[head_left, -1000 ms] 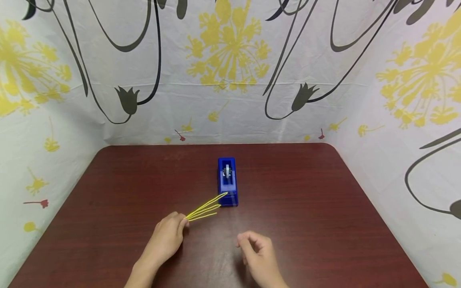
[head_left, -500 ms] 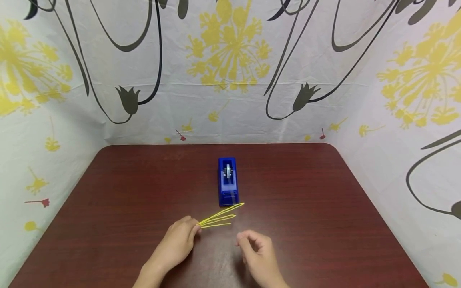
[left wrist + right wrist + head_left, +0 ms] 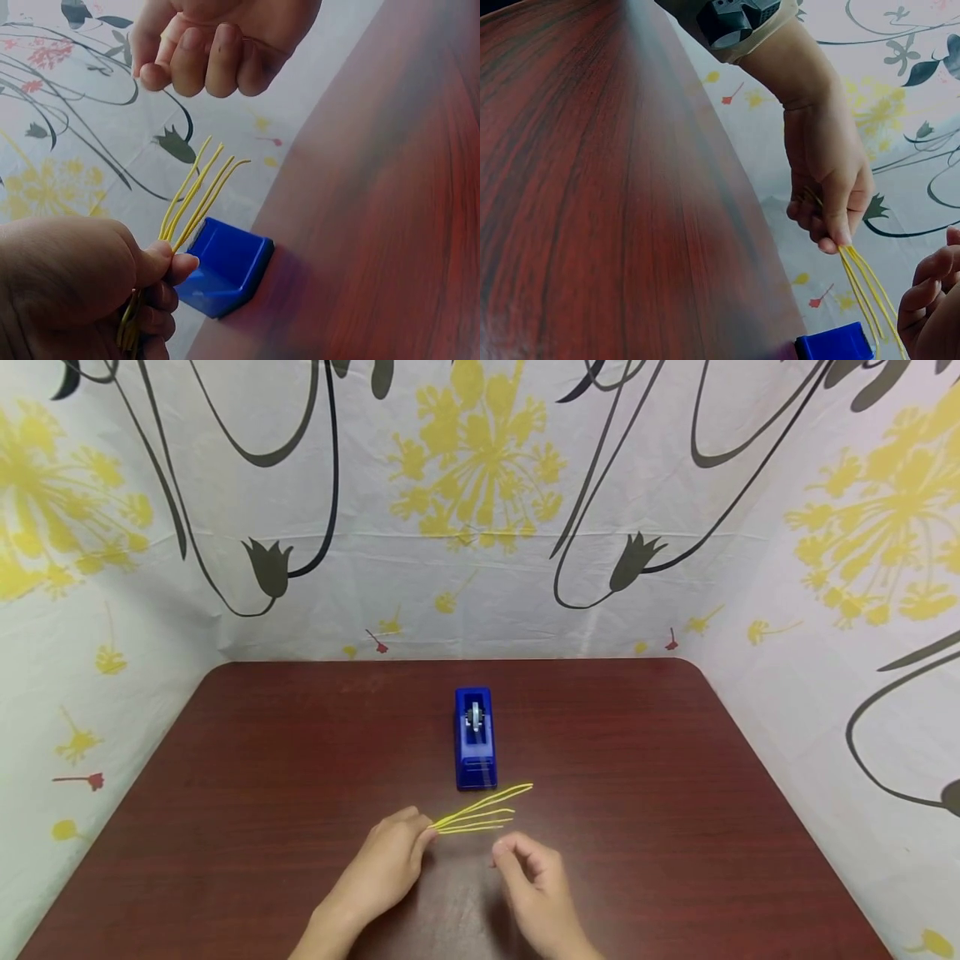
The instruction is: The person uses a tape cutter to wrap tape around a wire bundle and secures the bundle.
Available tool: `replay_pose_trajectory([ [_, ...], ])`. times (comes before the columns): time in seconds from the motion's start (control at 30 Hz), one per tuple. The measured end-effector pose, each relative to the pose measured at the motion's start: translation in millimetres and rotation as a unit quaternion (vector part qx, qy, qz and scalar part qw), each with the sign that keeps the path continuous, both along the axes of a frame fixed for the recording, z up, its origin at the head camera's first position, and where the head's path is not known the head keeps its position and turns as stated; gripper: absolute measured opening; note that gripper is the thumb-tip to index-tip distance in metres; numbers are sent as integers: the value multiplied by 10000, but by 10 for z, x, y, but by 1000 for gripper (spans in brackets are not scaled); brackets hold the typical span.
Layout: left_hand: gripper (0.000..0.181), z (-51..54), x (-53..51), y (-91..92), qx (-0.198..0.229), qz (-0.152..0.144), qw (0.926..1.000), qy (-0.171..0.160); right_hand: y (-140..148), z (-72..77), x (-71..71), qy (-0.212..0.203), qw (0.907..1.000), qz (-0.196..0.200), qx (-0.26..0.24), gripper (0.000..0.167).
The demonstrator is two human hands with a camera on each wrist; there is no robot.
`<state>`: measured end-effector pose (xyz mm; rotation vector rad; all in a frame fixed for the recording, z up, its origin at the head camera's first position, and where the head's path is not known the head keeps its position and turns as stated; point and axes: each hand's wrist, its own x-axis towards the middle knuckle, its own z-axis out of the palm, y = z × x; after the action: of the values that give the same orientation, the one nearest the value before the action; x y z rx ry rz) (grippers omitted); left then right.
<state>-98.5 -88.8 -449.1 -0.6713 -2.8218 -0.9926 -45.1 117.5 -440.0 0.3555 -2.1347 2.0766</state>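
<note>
Yellow strands (image 3: 480,815); tape roll (image 3: 475,717) in dispenser (image 3: 476,774)

The left hand (image 3: 388,862) pinches; the right hand (image 3: 538,887), curled, is near it.

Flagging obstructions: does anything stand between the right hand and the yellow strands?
Nothing visible does: the head view shows only tabletop between the right hand and the strands, which the left hand holds. The dispenser stands beyond them.
</note>
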Motion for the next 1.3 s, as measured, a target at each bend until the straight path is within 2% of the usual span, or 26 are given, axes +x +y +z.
replay_pose_trajectory([
  [0.13,17,22,14,64,4,-36,10000,7,-6,-14,-5,34,9995,254,-198,20],
  [0.4,17,81,53,182,-136,-135,9992,345,-15,-65,-20,213,9986,402,-265,19],
  [0.67,19,86,89,239,233,-244,9991,261,-18,-67,-19,274,9987,392,-147,20],
  [0.97,18,141,142,260,211,-230,9991,300,-21,-84,-46,529,9976,434,-66,20],
  [1.3,18,190,197,336,35,-168,9966,808,-41,-46,-32,351,9981,498,-62,20],
])
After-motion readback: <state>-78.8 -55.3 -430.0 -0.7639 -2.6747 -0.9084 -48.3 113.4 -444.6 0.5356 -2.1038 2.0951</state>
